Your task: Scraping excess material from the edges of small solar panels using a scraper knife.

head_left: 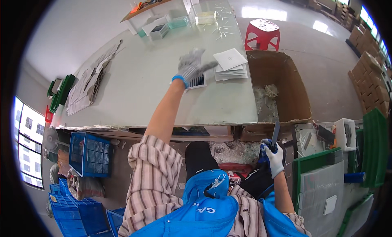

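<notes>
My left hand (191,66), in a grey and white glove with a blue cuff, reaches over the table. Its fingers are apart, slightly blurred, and one points toward a stack of white square panels (231,61). Under the wrist lies a small white-framed panel with a dark grid (199,81), partly hidden by the hand. My right hand (275,157), gloved in white and blue, is down beside my right knee. It is closed around a knife whose grey blade (276,131) points upward, near the corner of a cardboard box.
A glass-topped table (134,90) carries crumpled brown paper (92,79) at left and white strips at the far end. The open cardboard box (281,73) holds scraps. Beyond stands a red stool (263,34). Blue crates (90,155) are lower left, a green-framed rack (320,184) lower right.
</notes>
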The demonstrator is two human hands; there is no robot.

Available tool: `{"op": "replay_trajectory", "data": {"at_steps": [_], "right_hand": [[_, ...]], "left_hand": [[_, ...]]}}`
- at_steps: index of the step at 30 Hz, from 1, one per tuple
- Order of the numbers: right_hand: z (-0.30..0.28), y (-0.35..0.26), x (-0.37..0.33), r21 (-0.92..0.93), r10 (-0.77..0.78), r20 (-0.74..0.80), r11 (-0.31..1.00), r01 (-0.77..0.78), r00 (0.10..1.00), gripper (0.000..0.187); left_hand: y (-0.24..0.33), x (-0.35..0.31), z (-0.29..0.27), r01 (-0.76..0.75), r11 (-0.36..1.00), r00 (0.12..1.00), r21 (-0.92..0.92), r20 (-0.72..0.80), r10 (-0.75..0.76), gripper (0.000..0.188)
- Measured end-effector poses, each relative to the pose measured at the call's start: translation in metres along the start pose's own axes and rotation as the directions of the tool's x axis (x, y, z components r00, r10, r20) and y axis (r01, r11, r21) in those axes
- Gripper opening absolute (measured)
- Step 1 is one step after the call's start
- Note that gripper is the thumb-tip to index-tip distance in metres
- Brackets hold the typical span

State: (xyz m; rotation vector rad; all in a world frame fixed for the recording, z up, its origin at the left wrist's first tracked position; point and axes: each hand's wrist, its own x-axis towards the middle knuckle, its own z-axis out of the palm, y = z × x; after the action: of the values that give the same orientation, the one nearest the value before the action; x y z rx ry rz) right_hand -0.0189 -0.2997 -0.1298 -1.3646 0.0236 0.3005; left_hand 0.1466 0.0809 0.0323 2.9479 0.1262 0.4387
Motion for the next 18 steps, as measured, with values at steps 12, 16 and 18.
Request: {"op": "replay_trajectory", "data": {"at_steps": [12, 16, 18], "right_hand": [[0.04, 0.063, -0.067, 0.206, 0.58, 0.301, 0.736, -0.645, 0.757, 0.017], [0.02, 0.064, -0.038, 0.104, 0.381, 0.438, 0.878, -0.467, 0.814, 0.019], [0.01, 0.063, -0.009, 0.3, 0.221, 0.341, 0.896, -0.328, 0.914, 0.017]], "left_hand": [[0.009, -0.116, -0.039, -0.26, 0.908, 0.946, 0.329, 0.276, 0.171, 0.037], [0.053, -0.136, -0.027, -0.641, 0.751, 0.688, 0.156, -0.316, 0.653, 0.026], [0.095, -0.15, -0.004, -0.677, 0.726, 0.671, 0.121, -0.305, 0.676, 0.028]]}}
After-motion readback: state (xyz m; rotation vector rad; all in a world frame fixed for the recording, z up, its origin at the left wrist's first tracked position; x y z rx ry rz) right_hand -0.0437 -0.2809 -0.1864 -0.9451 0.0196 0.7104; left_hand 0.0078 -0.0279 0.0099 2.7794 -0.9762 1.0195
